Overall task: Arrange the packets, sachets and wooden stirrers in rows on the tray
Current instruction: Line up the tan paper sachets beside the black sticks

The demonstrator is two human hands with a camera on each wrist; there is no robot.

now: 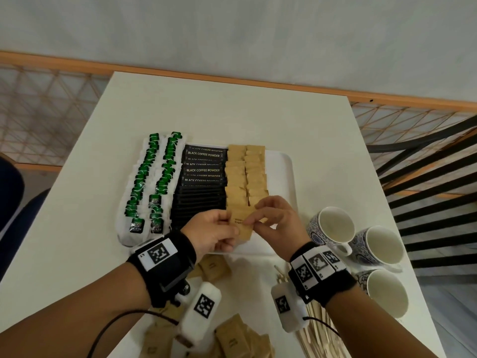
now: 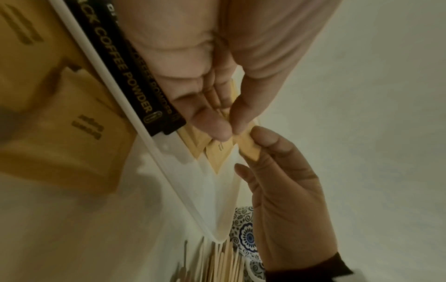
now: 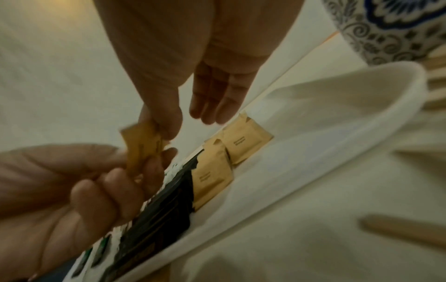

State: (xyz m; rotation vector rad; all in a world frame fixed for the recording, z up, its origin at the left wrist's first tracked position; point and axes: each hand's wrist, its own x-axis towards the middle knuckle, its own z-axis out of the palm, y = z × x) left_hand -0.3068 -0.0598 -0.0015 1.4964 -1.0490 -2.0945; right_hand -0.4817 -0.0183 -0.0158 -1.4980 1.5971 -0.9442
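Both hands meet over the near edge of a white tray (image 1: 284, 174), pinching brown sugar sachets between them. The left hand (image 1: 214, 235) has its thumb and curled fingers closed on a small bunch of brown sachets (image 1: 242, 227), seen as a fan of several in the left wrist view. The right hand (image 1: 277, 220) pinches one sachet of that bunch (image 2: 249, 147) between thumb and forefinger, with its other fingers extended and relaxed. How many sachets the left hand holds cannot be told.

On the tray, just beyond the hands, two columns of brown sugar sachets (image 1: 246, 171) lie in overlapping rows. Touching their left side is a column of black sachets printed "BLACK COFFEE POWDER" (image 1: 202, 177). Left of those, two columns of white tea bags with green tags (image 1: 152, 177) reach to the tray's left edge. The right part of the tray is bare.

Off the tray, on the white table (image 1: 206, 109), loose brown sachets (image 1: 232, 334) lie scattered nearer the person, below the wrists. A pile of wooden stirrers (image 1: 317, 332) lies near the tray's near right corner, partly hidden by the right wrist. Three white cups with blue patterned outsides (image 1: 361, 244) stand to the right of the tray.
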